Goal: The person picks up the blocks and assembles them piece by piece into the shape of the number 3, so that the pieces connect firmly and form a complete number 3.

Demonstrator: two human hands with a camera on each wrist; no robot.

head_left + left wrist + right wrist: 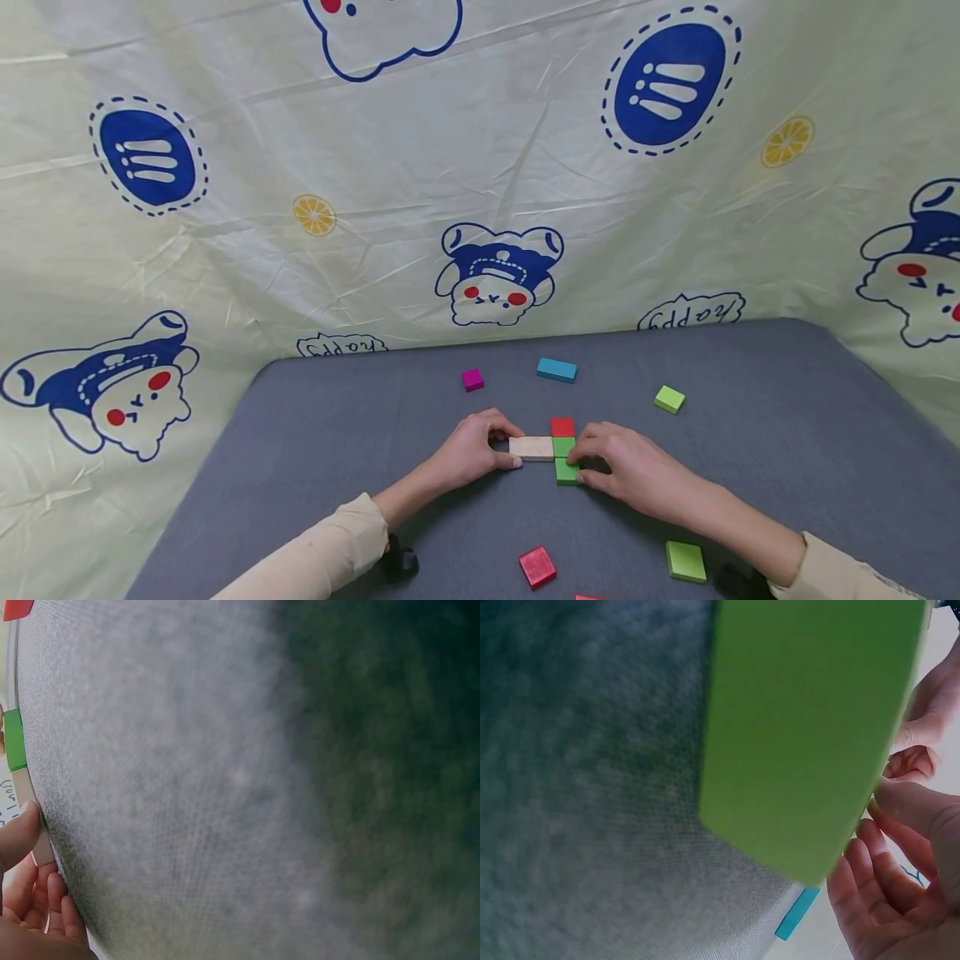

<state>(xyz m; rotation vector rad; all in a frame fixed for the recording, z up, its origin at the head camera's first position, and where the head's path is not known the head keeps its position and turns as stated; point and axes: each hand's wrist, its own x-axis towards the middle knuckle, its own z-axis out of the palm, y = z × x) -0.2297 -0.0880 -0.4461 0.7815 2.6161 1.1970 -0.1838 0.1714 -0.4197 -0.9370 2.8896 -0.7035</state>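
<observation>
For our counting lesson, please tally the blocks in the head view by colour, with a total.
Green blocks (both shades): 4
Red blocks (one cut by the bottom edge): 3
Blue block: 1
Magenta block: 1
Bare-wood block: 1
Total: 10

The right fingers (587, 448) partly hide the lower green block (566, 473).

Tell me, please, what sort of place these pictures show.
Probably a tabletop area arranged for play or recording; the wider room is not visible. A sheet with cartoon prints hangs behind the grey table, where small blocks lie.
</observation>
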